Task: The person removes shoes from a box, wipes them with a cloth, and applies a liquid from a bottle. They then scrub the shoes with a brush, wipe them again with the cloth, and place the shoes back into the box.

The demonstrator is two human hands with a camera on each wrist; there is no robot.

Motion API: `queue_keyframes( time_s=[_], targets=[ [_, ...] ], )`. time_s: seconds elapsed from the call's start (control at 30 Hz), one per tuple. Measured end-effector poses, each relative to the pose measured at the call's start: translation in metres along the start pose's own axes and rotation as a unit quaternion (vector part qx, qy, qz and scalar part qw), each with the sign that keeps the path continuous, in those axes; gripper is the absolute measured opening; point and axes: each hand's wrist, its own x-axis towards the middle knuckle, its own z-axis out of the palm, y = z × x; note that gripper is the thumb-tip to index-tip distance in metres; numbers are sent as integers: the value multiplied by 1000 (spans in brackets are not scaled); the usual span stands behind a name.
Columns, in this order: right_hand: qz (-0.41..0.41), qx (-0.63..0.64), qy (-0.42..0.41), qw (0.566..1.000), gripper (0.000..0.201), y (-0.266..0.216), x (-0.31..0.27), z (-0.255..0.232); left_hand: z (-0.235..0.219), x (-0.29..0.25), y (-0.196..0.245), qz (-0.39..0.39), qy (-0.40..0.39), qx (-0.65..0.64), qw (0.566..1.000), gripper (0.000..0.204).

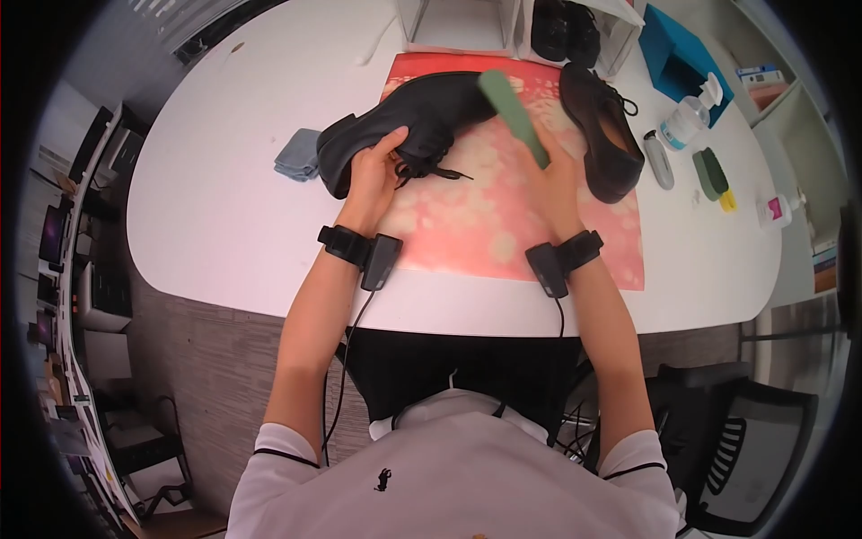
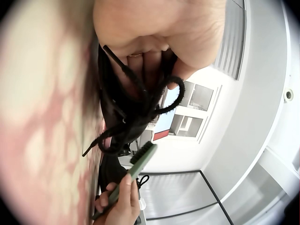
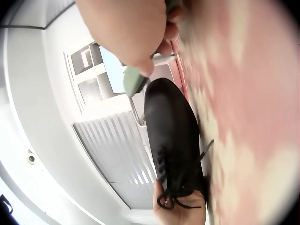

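White, rounded tabletop [image 1: 211, 207] lies below the left hand [image 1: 373, 177], which grips a black, smooth, leather-look lace-up shoe [image 1: 409, 115] near its opening. Near the toe, the right hand [image 1: 557, 184] grasps a green, dark-bristled brush [image 1: 512, 115]. Shoe likely light, firm, slightly slippery; best held around the heel.

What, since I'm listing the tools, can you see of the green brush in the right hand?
The green brush has a smooth handle, plastic by its look, and short dark bristles on one face toward its far end. The right hand grips it nearer the other end. It slants above the pink patterned mat, bristled end near the toe of the black shoe; whether they touch is unclear.
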Motion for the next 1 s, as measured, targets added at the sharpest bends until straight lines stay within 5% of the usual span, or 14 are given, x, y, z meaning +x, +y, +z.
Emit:
queue_keyframes(
  time_s=[0.07, 0.37, 0.47, 0.57, 0.77, 0.87, 1.0],
  targets=[
    [42, -30, -112, 992, 48, -17, -4, 0, 1, -1, -1, -12, 12, -7, 1000, 13],
    [183, -145, -56, 971, 48, -4, 6, -30, -8, 4, -3, 0, 4, -38, 999, 19],
    [38, 1, 2, 999, 48, -7, 1, -18, -7, 3, -4, 0, -3, -25, 1000, 16],
    [-9, -19, -102, 995, 48, -13, -6, -8, -8, 4, -4, -3, -2, -23, 1000, 15],
    [143, -129, -69, 979, 50, -11, 4, -24, -10, 4, -1, 16, -2, -19, 1000, 15],
    [141, -129, -39, 981, 49, 0, 4, -30, -17, 9, 5, 21, -1, -11, 1000, 17],
    [12, -5, -44, 999, 47, -7, 1, -18, -12, 4, 18, 5, -17, 3, 1000, 18]
  ],
)
